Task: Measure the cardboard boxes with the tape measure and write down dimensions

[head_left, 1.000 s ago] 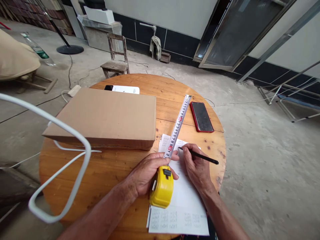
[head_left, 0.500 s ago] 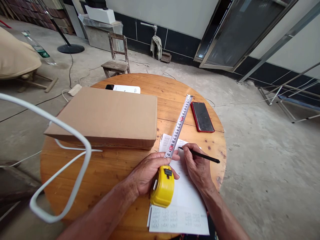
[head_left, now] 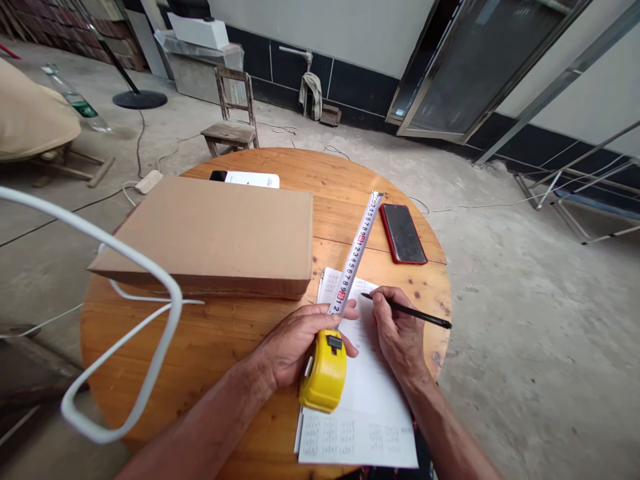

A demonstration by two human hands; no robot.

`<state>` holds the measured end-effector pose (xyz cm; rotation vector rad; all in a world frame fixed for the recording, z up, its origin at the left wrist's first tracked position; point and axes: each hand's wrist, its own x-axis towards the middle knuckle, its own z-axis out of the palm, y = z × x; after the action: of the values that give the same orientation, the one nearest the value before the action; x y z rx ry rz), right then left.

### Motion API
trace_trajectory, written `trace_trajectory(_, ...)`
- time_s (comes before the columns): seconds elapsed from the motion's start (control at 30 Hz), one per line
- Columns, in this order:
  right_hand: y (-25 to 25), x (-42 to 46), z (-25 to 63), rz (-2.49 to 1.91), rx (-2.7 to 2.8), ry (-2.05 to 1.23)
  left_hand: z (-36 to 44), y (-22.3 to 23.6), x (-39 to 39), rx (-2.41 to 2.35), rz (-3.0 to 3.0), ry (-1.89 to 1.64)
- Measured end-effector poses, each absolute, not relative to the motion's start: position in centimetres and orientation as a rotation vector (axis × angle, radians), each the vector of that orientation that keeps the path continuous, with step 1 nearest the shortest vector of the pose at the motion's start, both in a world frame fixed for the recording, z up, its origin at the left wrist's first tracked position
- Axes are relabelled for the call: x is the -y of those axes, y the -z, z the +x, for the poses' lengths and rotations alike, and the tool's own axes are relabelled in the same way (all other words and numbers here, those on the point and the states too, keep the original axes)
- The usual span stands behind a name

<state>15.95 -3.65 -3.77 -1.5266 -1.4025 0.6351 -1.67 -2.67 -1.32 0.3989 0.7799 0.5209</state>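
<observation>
A yellow tape measure is gripped by my left hand, thumb near where the blade comes out. Its white blade extends away over the papers and the table, past the 20 mark at my fingers. Between the fingertips of my right hand is a black pen, its tip just above or on the top sheet; I cannot tell which. Under both hands lie sheets of paper with rows of handwritten figures. A cardboard box sits left of the blade.
The round wooden table also bears a red-cased phone at right and a white box behind the carton. A white curved tube crosses the left foreground. Beyond the table stands a small wooden chair.
My right hand has shifted slightly to the right with the pen, whose tip has moved a little right along the sheet. My left hand and the tape measure stay nearly still.
</observation>
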Motion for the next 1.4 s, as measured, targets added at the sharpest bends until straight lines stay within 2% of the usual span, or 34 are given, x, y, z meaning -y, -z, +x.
trace_trajectory(0.8, 3.53, 3.37, 15.73, -1.522, 1.455, -0.651, -1.68, 1.51, 2.65, -0.787, 0.412, -0.524)
trace_trajectory(1.23, 3.58, 3.38, 15.78, -1.549, 1.499, -0.554, -1.68, 1.91, 2.67, -0.777, 0.415, -0.549)
trace_trajectory(1.4, 3.65, 3.44, 15.83, -1.557, 1.485, -0.647, -1.75, 1.63, 2.61, -0.792, 0.418, -0.532)
